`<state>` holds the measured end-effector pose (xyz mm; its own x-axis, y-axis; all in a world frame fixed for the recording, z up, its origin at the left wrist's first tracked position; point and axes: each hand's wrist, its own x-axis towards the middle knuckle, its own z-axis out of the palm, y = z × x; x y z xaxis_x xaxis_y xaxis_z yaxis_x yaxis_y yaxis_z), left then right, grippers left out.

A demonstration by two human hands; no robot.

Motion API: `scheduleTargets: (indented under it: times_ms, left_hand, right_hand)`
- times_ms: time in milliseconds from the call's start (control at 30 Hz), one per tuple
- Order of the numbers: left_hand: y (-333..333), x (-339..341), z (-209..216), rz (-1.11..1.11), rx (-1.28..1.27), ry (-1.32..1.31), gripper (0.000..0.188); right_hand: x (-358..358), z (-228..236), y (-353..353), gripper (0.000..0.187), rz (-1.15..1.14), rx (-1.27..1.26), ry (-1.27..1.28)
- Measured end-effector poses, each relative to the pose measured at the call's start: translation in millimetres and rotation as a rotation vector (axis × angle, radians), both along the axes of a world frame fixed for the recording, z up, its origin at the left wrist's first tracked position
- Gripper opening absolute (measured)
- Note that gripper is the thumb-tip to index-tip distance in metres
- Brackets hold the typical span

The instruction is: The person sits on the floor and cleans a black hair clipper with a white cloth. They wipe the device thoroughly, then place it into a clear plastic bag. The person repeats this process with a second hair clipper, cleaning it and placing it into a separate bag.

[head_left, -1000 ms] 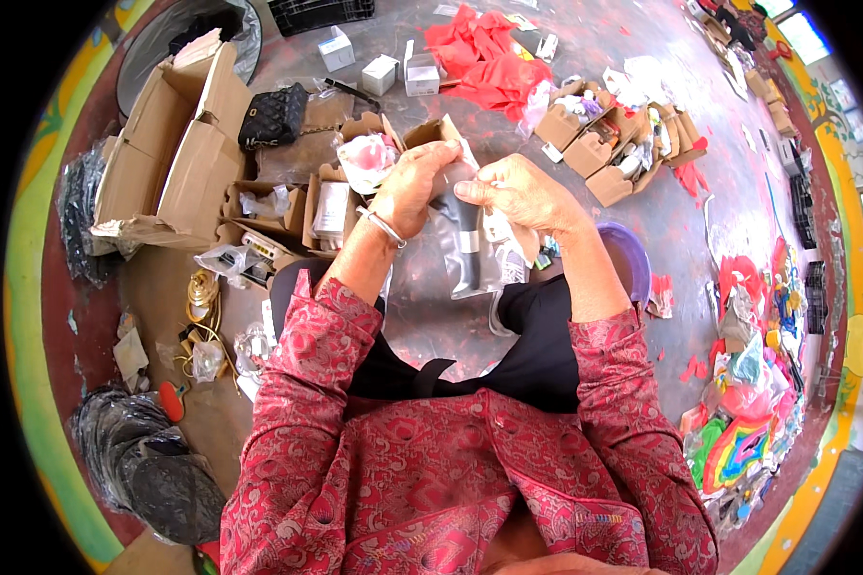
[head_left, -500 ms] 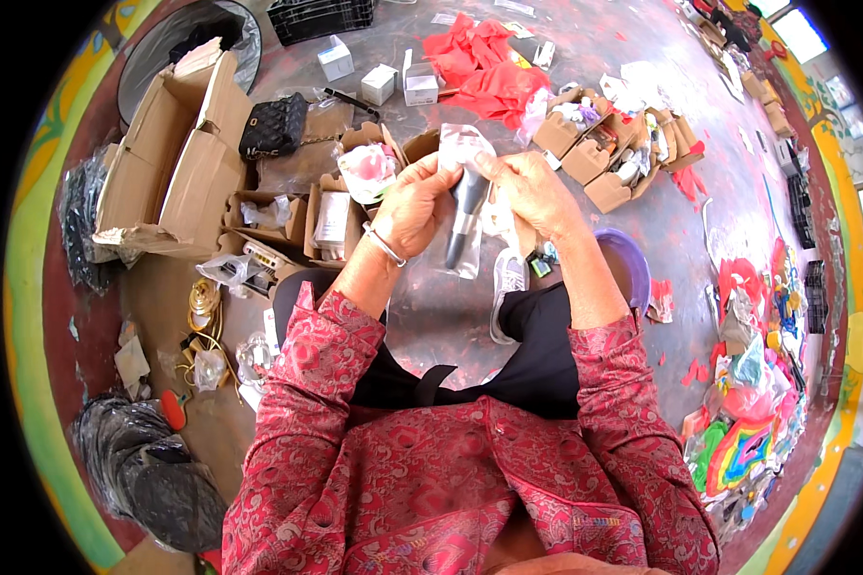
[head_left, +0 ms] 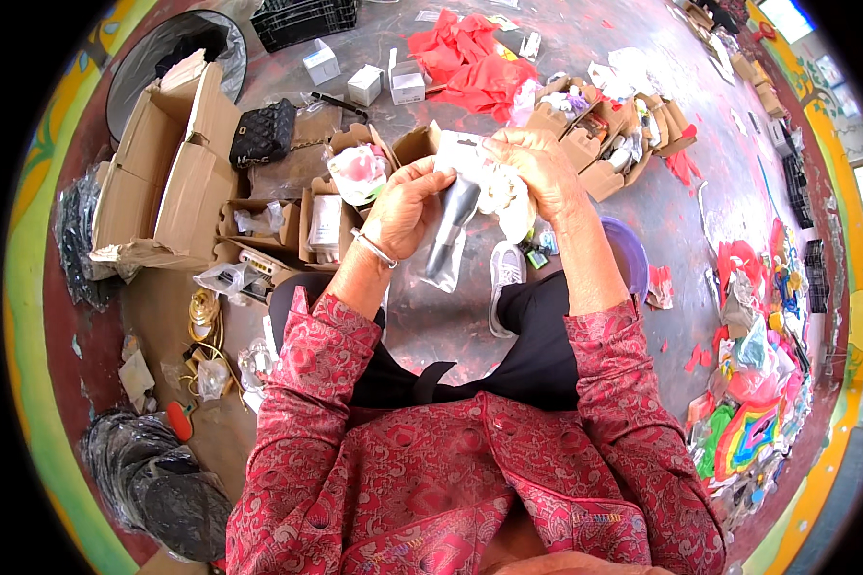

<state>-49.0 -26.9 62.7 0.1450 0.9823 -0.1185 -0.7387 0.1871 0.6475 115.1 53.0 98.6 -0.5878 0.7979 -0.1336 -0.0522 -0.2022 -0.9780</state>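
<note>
My left hand (head_left: 405, 213) pinches the side of a clear plastic packet (head_left: 448, 273). Inside it lies a long dark tool (head_left: 458, 203) with a wide upper end, a pale band and a slim handle; I cannot tell its exact kind. My right hand (head_left: 545, 177) is closed, its thumb at the packet's top edge. A crumpled cream-white piece (head_left: 504, 199), like cloth or thin wrapping, hangs from the right fingers beside the packet. How the right fingertips grip is partly hidden.
Open cardboard boxes (head_left: 264, 225) with small goods stand at the left, near a black quilted bag (head_left: 262, 132). More filled boxes (head_left: 604, 134) sit ahead right. A purple basin (head_left: 628, 251) is beside my right knee. Colourful plastic goods (head_left: 753, 383) are heaped far right.
The packet has tilted, its lower end swinging left. The cream-white piece shows more fully under my right hand. The view has shifted slightly.
</note>
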Motion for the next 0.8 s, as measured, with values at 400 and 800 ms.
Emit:
scheduleTargets:
  times_ms: [400, 800]
  left_hand:
    - [-0.3, 8.1, -15.9, 0.055, 0.192, 0.520, 0.016]
    - [6.2, 2.9, -14.9, 0.114, -0.060, 0.159, 0.019]
  right_hand:
    - [-30.9, -2.6, -23.5, 0.011, -0.317, 1.449, -0.370]
    - [14.8, 13.7, 9.1, 0.026, -0.474, 0.041, 0.308]
